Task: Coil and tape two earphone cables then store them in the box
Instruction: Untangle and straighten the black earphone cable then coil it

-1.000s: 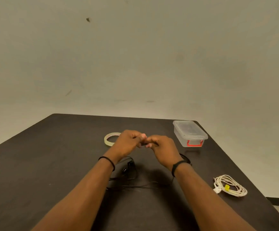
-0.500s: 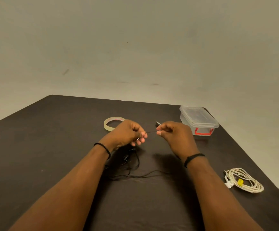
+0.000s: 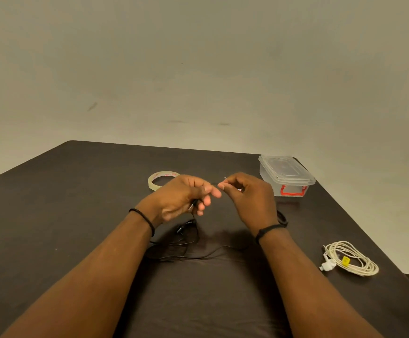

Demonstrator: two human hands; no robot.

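Dark table (image 3: pixel 76 215) | left hand (image 3: pixel 184 198) grip – pinches black earphone cable (image 3: pixel 198 254) | right hand (image 3: pixel 249 198) grip – pinches it too

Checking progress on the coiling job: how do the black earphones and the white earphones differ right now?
The white earphones lie coiled in a neat bundle with a yellow tag on it; the black earphones sprawl loose and uncoiled. The white ones rest untouched near the table's right edge; the black ones are held by the left hand and right hand. Both are wired sets, outside the closed box.
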